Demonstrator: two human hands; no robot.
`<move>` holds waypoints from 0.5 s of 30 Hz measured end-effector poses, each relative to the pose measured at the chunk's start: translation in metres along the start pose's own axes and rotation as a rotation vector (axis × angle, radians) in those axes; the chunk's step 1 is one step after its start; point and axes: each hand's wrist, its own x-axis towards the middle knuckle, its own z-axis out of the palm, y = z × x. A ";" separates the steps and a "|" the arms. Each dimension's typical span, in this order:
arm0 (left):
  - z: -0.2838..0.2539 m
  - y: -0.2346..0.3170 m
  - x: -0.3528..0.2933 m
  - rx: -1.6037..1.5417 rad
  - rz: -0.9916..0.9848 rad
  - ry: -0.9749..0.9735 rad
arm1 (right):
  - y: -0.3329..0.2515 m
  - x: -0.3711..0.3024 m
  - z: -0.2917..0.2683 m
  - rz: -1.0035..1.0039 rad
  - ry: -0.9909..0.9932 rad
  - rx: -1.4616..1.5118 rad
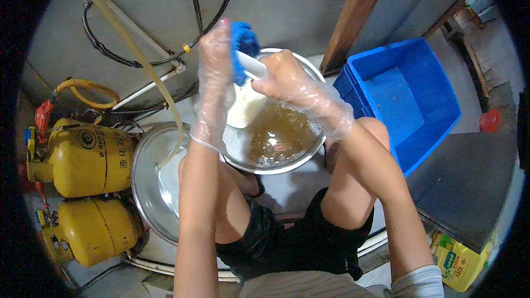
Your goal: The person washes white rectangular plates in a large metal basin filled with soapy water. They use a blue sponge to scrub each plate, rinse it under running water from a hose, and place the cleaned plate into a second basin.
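Both my hands wear clear plastic gloves and are raised over a round metal basin (276, 170) of murky, sudsy water. My left hand (215, 49) is closed on a blue scrubbing cloth (244, 41), which presses against a white dish (251, 66). The dish is seen nearly edge-on, so its exact shape is unclear. Closed on the near edge of that dish is my right hand (284, 74), knuckles up. Just below, a cream-white surface (245, 106) shows over the water; I cannot tell whether it belongs to the same dish.
Left of my legs stands a second metal basin (144, 187) with a hose (157, 77) running into it. Two yellow gas cylinders (91, 157) lie beyond it. A blue plastic crate (395, 99) is at right, near a dark panel (464, 182) and a wooden post (356, 19).
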 end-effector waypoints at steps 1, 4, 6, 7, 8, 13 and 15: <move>-0.005 0.001 0.000 -0.101 -0.130 0.052 | -0.008 -0.008 -0.002 -0.014 0.014 0.015; -0.014 0.005 0.007 -0.189 -0.282 0.032 | -0.004 -0.020 -0.001 -0.054 0.051 0.074; -0.002 0.008 0.006 -0.186 -0.369 0.013 | 0.006 -0.024 -0.007 0.056 0.051 0.256; 0.002 0.012 0.002 -0.101 -0.370 0.030 | 0.010 -0.023 -0.014 0.032 0.026 0.260; 0.006 0.014 -0.002 -0.078 -0.331 0.050 | 0.011 -0.022 -0.017 0.049 0.003 0.273; 0.034 0.005 -0.013 0.416 0.046 0.100 | 0.022 -0.021 -0.016 0.088 -0.017 0.159; 0.044 0.001 -0.013 0.545 0.181 0.077 | 0.019 -0.015 -0.013 0.185 0.042 0.074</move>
